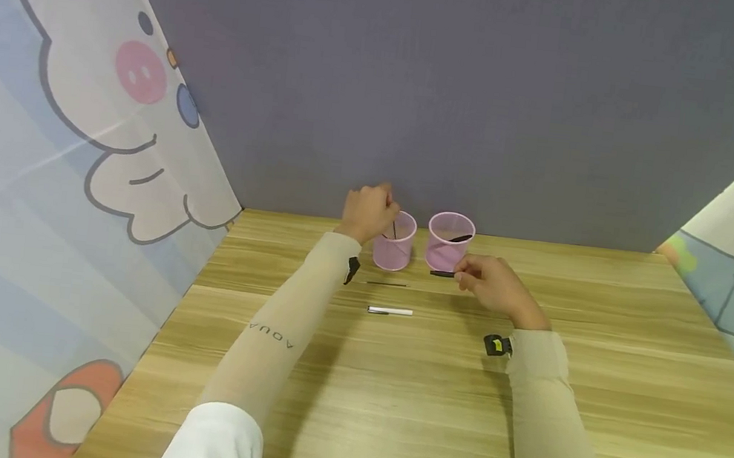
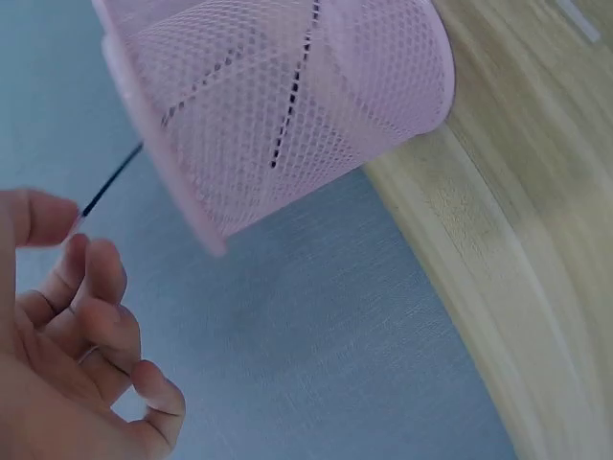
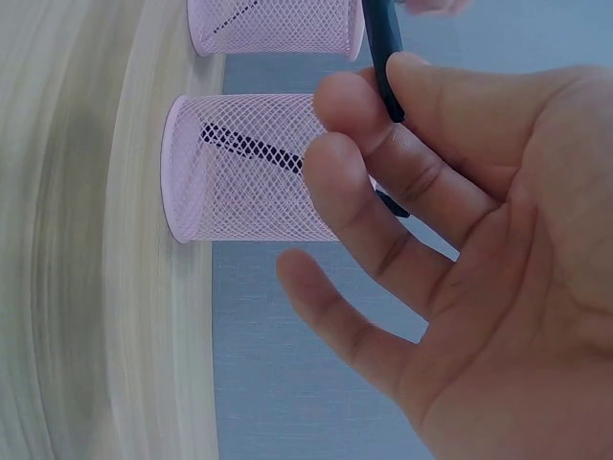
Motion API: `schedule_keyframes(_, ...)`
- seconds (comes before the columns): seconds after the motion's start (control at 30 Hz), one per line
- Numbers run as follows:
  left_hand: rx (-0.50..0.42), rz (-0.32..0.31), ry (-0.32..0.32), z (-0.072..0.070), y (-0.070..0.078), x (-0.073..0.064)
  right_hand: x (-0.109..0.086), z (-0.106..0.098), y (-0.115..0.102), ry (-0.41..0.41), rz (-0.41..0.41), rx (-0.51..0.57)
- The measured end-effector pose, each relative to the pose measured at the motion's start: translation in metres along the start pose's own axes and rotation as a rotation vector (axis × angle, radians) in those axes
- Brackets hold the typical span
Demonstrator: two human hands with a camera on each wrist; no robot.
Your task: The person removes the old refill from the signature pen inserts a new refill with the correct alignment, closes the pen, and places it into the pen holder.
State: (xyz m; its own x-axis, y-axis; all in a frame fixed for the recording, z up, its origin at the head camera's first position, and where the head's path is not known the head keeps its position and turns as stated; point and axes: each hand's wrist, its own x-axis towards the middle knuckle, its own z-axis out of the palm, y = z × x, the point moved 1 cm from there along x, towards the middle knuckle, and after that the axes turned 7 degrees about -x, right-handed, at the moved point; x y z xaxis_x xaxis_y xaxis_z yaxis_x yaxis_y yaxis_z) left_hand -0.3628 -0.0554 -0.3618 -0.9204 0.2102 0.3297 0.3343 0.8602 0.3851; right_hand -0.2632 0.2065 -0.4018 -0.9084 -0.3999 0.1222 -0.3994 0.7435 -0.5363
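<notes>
At the back of the table, my left hand pinches the top end of a thin dark pen refill between thumb and finger. The refill's lower part reaches into the left pink mesh cup. Through that cup's mesh, another dark thin stick shows in the left wrist view. My right hand pinches a black pen in front of the right pink mesh cup, outside it. Another black pen leans inside the right cup, its end above the rim.
A thin refill lies on the wooden table in front of the left cup. Nearer to me lies a white pen. A grey panel stands behind the cups, with a cartoon-printed sheet at the left.
</notes>
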Motion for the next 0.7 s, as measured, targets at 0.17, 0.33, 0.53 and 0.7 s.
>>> schedule_keyframes(0.17, -0.211, -0.038, 0.126, -0.011, -0.010, -0.015, 0.001, 0.001, 0.000, 0.012, -0.013, -0.002)
schedule_keyframes(0.33, -0.340, -0.076, 0.232, -0.017, -0.020, -0.033, 0.001, 0.000, -0.001, -0.001, -0.010, 0.001)
schedule_keyframes(0.53, -0.436, -0.135, 0.261, -0.013, -0.030, -0.056, 0.001, -0.002, 0.000, -0.010, 0.009, 0.001)
schedule_keyframes(0.7, -0.518, -0.203, 0.184, -0.005, -0.034, -0.078, 0.001, -0.002, 0.002, -0.007, 0.003, -0.005)
